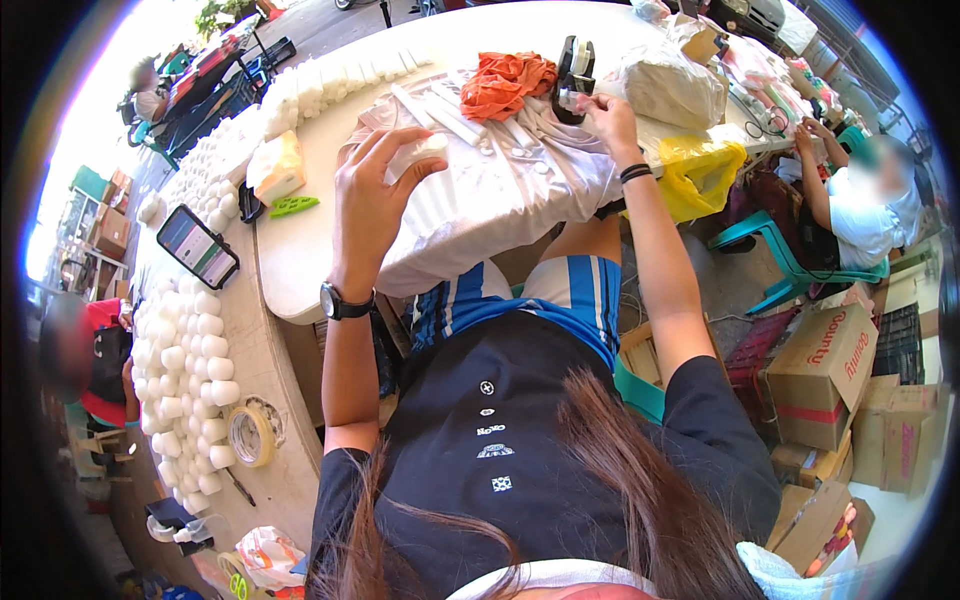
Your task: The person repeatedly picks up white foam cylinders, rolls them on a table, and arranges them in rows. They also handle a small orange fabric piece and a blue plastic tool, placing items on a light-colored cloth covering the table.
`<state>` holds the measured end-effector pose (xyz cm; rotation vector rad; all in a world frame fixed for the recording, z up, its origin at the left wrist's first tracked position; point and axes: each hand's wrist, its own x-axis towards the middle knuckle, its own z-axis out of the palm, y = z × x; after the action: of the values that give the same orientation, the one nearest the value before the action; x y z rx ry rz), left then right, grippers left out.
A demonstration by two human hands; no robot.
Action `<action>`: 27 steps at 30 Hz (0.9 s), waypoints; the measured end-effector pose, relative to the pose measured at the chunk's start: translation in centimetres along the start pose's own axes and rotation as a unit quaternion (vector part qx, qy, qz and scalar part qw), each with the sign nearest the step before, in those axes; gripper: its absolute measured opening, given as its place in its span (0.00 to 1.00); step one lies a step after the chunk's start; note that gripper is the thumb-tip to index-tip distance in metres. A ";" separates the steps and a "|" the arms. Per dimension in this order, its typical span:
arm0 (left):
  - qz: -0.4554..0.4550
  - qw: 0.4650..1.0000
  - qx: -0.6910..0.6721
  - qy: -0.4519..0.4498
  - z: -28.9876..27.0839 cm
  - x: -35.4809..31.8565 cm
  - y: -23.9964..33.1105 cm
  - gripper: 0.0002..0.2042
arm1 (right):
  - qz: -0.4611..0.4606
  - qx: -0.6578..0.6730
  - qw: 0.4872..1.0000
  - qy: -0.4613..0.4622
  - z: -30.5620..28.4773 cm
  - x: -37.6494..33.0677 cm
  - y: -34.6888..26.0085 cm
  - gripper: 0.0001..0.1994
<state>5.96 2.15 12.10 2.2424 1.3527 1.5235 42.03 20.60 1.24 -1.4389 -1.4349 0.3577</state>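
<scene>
My left hand, with a black watch on its wrist, is raised over the cloth-covered table edge. Between its thumb and fingers is a small white roll. At the far side my right hand pinches the end of a clear strip of tape at a black tape dispenser. A crumpled orange cloth lies left of the dispenser. Under both hands a pale cloth is spread, with white tubes and small white bits on it.
Rows of white rolls stand on the left, near a phone and a tape roll. A yellow plastic bag hangs at the right edge. Beyond it are a green chair, cardboard boxes and a seated person.
</scene>
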 end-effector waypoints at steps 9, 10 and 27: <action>0.010 0.997 -0.032 0.076 0.9 -0.5 0.7 0.16 | -0.029 -0.100 0.992 -0.071 -1.8 -2.6 -5.1 0.15; 0.009 0.997 -0.029 0.070 1.0 -0.7 0.7 0.16 | 0.006 -0.059 0.996 -0.067 -1.3 -3.4 -6.8 0.17; -0.077 0.972 -0.219 0.042 -0.5 -5.9 -2.6 0.43 | 0.245 0.595 0.513 -0.569 1.1 -14.5 -22.5 0.36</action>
<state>3.39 -0.71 6.91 1.7841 1.0490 1.6793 25.02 3.07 12.30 -0.1711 -0.9917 2.4512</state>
